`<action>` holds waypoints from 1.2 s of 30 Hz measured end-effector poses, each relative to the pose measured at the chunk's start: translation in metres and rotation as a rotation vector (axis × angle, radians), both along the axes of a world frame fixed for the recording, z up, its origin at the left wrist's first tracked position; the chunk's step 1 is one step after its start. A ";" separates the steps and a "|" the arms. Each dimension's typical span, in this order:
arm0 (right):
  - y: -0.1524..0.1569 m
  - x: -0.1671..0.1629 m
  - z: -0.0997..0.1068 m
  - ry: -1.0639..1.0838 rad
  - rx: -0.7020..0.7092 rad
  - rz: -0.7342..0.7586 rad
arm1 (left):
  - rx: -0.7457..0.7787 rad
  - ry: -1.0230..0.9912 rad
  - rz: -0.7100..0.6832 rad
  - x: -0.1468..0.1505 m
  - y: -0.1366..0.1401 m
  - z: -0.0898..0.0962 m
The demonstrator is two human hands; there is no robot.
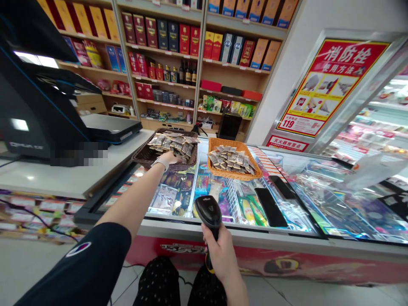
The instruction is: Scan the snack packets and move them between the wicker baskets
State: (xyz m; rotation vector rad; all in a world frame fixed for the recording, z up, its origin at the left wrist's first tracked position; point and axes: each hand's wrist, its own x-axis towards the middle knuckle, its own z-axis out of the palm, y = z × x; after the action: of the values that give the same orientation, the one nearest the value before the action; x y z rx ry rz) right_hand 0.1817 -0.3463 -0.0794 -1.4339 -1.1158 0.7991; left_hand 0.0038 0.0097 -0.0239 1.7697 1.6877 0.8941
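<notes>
My right hand [221, 250] is wrapped round the handle of a black barcode scanner [208, 210], held upright in front of the freezer's near edge. My left arm stretches forward to a dark brown woven basket [140, 157] on the freezer's glass top. In that basket my left hand [170, 158] touches a heap of small flat packets [172, 142]; its fingertips are hidden among them. To the right, an orange-tan woven basket [236, 174] holds a pile of similar packets [231, 158].
A dark phone [270, 207] lies on the glass-topped freezer [248, 231], with another dark flat device [282, 187] behind it. At left, a black checkout machine [38, 102] with a flat weighing plate [108, 127] stands on a white counter [47, 178]. Shelves of boxes [162, 34] line the back.
</notes>
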 end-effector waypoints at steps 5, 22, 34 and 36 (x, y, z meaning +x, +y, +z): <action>-0.002 0.000 0.002 -0.025 -0.020 0.005 | -0.063 0.050 0.001 0.002 -0.002 0.002; -0.005 -0.001 0.005 -0.049 -0.003 -0.007 | 0.048 -0.806 -0.259 0.042 -0.176 -0.057; -0.004 -0.005 0.006 -0.189 -0.069 0.014 | -0.135 -0.962 -0.215 0.051 -0.207 -0.089; -0.004 -0.008 0.009 -0.223 -0.068 0.019 | -0.153 -0.975 -0.209 0.051 -0.206 -0.090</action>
State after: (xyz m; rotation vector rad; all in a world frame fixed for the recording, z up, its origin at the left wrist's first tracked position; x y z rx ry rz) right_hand 0.1741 -0.3503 -0.0708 -1.6012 -1.2826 0.7084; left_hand 0.0550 -0.1966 -0.1139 1.0686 0.8831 1.2106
